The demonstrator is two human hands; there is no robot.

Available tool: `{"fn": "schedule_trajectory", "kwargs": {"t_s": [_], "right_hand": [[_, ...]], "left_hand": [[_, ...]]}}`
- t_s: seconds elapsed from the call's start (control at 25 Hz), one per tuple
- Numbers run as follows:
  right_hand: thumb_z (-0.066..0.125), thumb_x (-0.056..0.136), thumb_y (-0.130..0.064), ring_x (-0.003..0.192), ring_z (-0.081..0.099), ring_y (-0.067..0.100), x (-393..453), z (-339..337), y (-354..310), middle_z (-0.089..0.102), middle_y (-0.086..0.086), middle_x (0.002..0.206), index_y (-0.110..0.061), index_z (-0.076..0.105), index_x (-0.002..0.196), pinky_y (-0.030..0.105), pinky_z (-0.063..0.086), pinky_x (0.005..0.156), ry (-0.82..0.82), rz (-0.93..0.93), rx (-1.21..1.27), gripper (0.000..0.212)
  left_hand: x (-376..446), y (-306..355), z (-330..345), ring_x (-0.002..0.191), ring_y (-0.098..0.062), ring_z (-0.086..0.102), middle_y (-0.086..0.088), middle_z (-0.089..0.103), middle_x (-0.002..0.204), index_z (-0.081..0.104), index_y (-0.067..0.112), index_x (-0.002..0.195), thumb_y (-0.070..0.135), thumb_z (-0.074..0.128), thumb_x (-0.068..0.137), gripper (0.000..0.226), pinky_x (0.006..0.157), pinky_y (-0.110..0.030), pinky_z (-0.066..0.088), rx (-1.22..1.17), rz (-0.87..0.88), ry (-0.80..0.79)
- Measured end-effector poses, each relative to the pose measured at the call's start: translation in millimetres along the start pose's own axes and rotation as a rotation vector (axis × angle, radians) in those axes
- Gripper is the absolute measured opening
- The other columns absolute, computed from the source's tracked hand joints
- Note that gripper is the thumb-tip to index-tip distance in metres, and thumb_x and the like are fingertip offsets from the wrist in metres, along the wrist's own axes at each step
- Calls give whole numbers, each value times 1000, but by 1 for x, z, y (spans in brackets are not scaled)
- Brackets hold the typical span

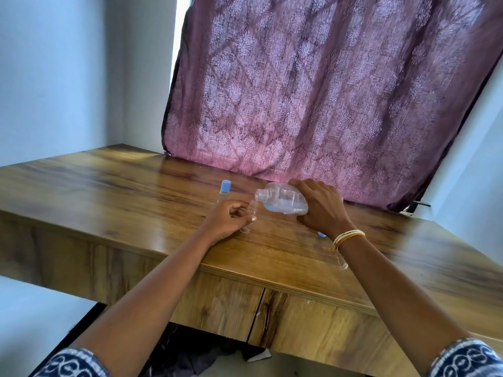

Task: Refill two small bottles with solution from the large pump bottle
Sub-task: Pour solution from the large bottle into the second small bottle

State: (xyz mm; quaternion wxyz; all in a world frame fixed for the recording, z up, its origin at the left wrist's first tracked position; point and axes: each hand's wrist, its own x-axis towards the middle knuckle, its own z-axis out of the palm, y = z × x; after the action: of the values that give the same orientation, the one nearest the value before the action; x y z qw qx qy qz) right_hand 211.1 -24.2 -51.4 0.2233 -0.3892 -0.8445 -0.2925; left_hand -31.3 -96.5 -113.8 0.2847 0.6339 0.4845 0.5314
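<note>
Clearly, in the head view, we see both bare hands at work over a wooden table [109,186]. Our right hand [321,208] wraps the large clear bottle [283,201] from its base end, fingers curled over the top and thumb underneath, closed firmly around it. That bottle is tipped on its side with its open threaded neck pointing left; its pump head is off, and a shallow pool of pale blue solution lies along its lower wall. Our left hand [228,219] pinches a small clear bottle [251,213] between the thumb and the curled fingers, holding it tilted, its open mouth just below and beside the large bottle's neck. We cannot tell whether the two mouths touch, nor whether liquid is passing between them.

Behind our left hand, a second small bottle [224,192] stands upright on the table with a light blue cap on. A small blue cap [322,234] peeks out on the tabletop just beside our right wrist, which wears pale thread bangles [347,236].

The table has a glossy, grain-patterned top and a thick front edge with a seam in the panel below. Its far side meets a mauve patterned curtain [326,91], with pale blue walls [68,72] on both sides. Patterned blue-and-white sleeves [468,357] show at the bottom corners.
</note>
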Motion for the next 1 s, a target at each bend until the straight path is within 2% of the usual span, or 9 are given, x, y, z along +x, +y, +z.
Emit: {"fn": "schedule_trajectory", "kwargs": {"t_s": [0.08, 0.24, 0.36, 0.6, 0.68, 0.84, 0.92, 1.0], "right_hand": [[55, 70, -56, 95, 63, 32, 1, 1, 1, 63, 3, 112, -31, 42, 131, 42, 48, 77, -4, -6, -5, 67], [44, 71, -61, 93, 63, 31, 0, 1, 1, 64, 3, 111, -32, 40, 130, 41, 49, 75, 19, -13, -22, 66], [44, 71, -63, 91, 64, 31, 0, 2, 1, 64, 2, 111, -32, 41, 129, 40, 48, 73, 35, -23, -31, 66], [65, 73, -57, 94, 64, 31, 0, 5, 4, 64, 3, 111, -31, 42, 130, 41, 48, 75, 45, -40, -47, 67], [57, 73, -62, 94, 64, 31, 1, 3, 4, 64, 3, 110, -30, 43, 129, 41, 49, 75, 55, -46, -55, 66], [45, 73, -64, 91, 64, 32, 2, 1, 2, 65, 4, 108, -29, 43, 128, 41, 49, 74, 66, -54, -61, 65], [44, 73, -62, 92, 64, 32, 3, 0, 3, 65, 4, 109, -29, 44, 128, 41, 48, 74, 65, -51, -66, 64], [44, 73, -63, 92, 65, 32, 3, 0, 3, 65, 4, 109, -29, 45, 128, 41, 48, 74, 65, -49, -69, 64]], "left_hand": [[0, 0, 0, 62, 5, 66, 2, 69, 83, 65, 7, 107, 8, 74, 80, 29, 59, -8, 50, 4, -1, 2], [1, -1, 0, 63, 5, 66, 3, 69, 84, 64, 8, 109, 11, 75, 79, 32, 59, -6, 49, 23, -2, 2], [2, -3, -1, 68, -4, 68, -4, 71, 90, 64, 6, 112, 12, 76, 79, 35, 61, -8, 50, 25, -10, 10], [1, -2, 0, 67, -4, 68, -7, 70, 93, 62, 4, 115, 10, 75, 79, 38, 60, -9, 51, 21, -15, 12], [2, -1, -1, 70, -8, 69, -7, 71, 94, 62, 5, 116, 11, 75, 80, 39, 62, -10, 52, 24, -18, 6], [2, -1, -1, 62, 5, 67, 5, 68, 85, 62, 5, 115, 11, 75, 80, 38, 59, -5, 48, 43, -19, 0], [3, -2, 0, 67, 1, 68, 3, 70, 87, 62, 5, 117, 12, 75, 79, 40, 62, -7, 50, 47, -17, 6], [4, -4, -1, 81, -9, 69, -4, 72, 94, 62, 5, 118, 15, 77, 78, 44, 70, -10, 50, 72, -10, 22]]}}
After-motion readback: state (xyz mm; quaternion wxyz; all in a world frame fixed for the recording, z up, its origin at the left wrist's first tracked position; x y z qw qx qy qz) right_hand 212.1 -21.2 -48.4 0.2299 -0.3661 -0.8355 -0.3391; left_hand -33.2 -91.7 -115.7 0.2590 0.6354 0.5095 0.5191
